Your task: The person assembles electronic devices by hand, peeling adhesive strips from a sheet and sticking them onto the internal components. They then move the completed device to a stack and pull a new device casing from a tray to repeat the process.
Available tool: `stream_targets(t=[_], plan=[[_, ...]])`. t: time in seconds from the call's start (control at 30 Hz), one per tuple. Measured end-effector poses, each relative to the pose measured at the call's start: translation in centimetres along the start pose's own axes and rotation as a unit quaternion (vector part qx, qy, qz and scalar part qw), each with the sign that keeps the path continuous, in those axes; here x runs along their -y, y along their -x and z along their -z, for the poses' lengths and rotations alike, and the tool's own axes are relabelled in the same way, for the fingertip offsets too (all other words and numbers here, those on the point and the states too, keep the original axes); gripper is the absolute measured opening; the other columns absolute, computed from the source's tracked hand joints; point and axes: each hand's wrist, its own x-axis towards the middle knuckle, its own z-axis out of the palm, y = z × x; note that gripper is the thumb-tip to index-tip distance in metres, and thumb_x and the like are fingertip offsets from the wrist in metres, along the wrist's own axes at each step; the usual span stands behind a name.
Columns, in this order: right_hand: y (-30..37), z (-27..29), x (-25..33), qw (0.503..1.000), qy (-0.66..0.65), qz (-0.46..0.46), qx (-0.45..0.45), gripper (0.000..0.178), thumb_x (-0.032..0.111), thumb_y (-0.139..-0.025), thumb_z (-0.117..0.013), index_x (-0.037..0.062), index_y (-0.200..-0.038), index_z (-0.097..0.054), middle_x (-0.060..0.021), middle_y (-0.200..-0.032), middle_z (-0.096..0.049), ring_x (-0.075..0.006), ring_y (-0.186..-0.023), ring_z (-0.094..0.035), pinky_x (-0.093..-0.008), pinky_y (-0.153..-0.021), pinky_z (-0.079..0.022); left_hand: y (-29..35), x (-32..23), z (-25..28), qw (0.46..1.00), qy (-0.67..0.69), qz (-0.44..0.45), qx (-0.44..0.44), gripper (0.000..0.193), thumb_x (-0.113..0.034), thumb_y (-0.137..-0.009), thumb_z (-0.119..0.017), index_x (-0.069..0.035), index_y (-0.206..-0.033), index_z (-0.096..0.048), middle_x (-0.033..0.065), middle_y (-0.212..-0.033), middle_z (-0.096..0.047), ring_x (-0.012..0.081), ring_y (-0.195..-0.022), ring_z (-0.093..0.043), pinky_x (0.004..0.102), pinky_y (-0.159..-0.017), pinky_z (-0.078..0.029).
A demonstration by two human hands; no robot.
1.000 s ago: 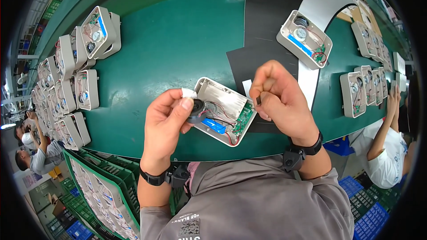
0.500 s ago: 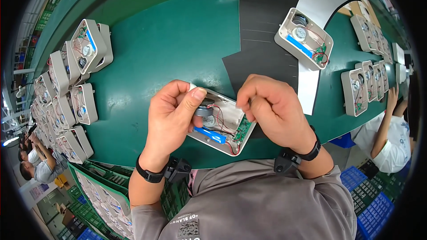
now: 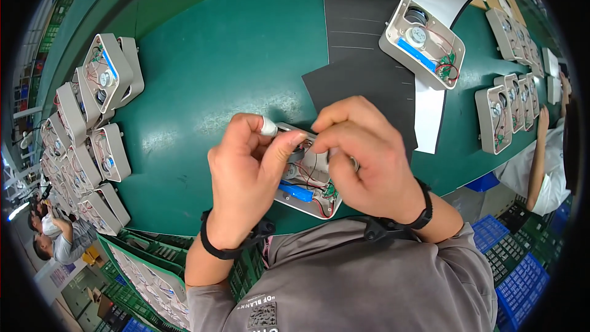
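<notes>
A light-grey plastic housing [image 3: 319, 211] lies tilted on the bench right in front of me, its inside facing up. In it are a blue battery cell [image 3: 297, 192], red and black wires and a green circuit board [image 3: 332, 191]. My left hand [image 3: 243, 169], with white wrap on one finger, pinches a small round speaker [image 3: 297, 153] at the housing's far left end; the fingers partly cover it. Above the housing, my right hand [image 3: 365, 157] is closed with its fingertips bent close to the left thumb. Whatever sits between those right fingertips is hidden.
Another filled housing [image 3: 453, 40] rests on black and white sheets [image 3: 362, 74] at the far right. Several housings are stacked along the left [image 3: 107, 80], more stand at the right [image 3: 493, 120]. Crates [image 3: 522, 289] are below the bench; people sit at both sides.
My right hand has moved left and in toward the left fingertips. The left hand has shifted slightly right with the speaker.
</notes>
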Motion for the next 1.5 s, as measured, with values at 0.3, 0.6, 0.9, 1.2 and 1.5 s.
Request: stream_targets(t=[0.3,0.6,0.9,1.2,1.5], plan=[[1.5,-2.4,-0.9,0.999,-0.027,-0.019,-0.032,0.025,-0.016,-0.076,-0.056,-0.0006,-0.093,-0.068,-0.0128,-0.104,-0.067,-0.0270,-0.084,-0.063,-0.0354,-0.070,-0.052,2.0,-1.0,0.6,0.993,-0.053,-0.100,0.023,0.034,0.000,-0.087,-0.083,0.001,-0.113,-0.062,0.0198,-0.106,-0.074,0.0204,-0.082,-0.074,0.0294,-0.058,-0.058],[2.2,-1.2,-1.6,0.992,-0.107,-0.063,-0.033,0.026,-0.016,-0.080,-0.053,-0.0003,-0.094,-0.069,-0.0118,-0.103,-0.069,-0.0219,-0.082,-0.063,-0.0317,-0.067,-0.049,-0.5,-1.1,4.0,0.880,-0.327,-0.320,0.126,0.040,0.008,-0.073,-0.081,-0.001,-0.110,-0.068,0.0160,-0.119,-0.070,0.0337,-0.087,-0.069,0.0364,-0.070,-0.059],[2.4,-1.4,-2.0,0.990,-0.121,-0.071,-0.036,0.028,-0.016,-0.081,-0.052,0.0006,-0.094,-0.070,-0.0116,-0.101,-0.070,-0.0198,-0.080,-0.062,-0.0310,-0.066,-0.049,-1.0,-1.2,3.5,0.910,-0.309,-0.235,0.141,0.037,0.007,-0.073,-0.084,-0.002,-0.106,-0.073,0.0116,-0.101,-0.073,0.0288,-0.089,-0.070,0.0368,-0.074,-0.057],[2.5,-1.4,-2.0,0.987,-0.132,-0.082,-0.030,0.027,-0.015,-0.080,-0.053,0.0010,-0.093,-0.070,-0.0118,-0.102,-0.070,-0.0207,-0.079,-0.062,-0.0323,-0.067,-0.049,-3.3,-3.5,3.9,0.905,-0.300,-0.178,0.244,0.034,0.004,-0.073,-0.086,-0.001,-0.104,-0.075,0.0113,-0.098,-0.073,0.0256,-0.081,-0.072,0.0353,-0.068,-0.058],[2.5,-1.4,-2.3,0.988,-0.135,-0.070,-0.033,0.026,-0.015,-0.078,-0.053,0.0007,-0.091,-0.070,-0.0117,-0.101,-0.071,-0.0212,-0.081,-0.063,-0.0336,-0.069,-0.051,-4.8,-3.7,4.4,0.862,-0.336,-0.239,0.294,0.031,0.001,-0.073,-0.088,0.000,-0.099,-0.071,0.0129,-0.091,-0.074,0.0297,-0.076,-0.072,0.0370,-0.064,-0.058]])
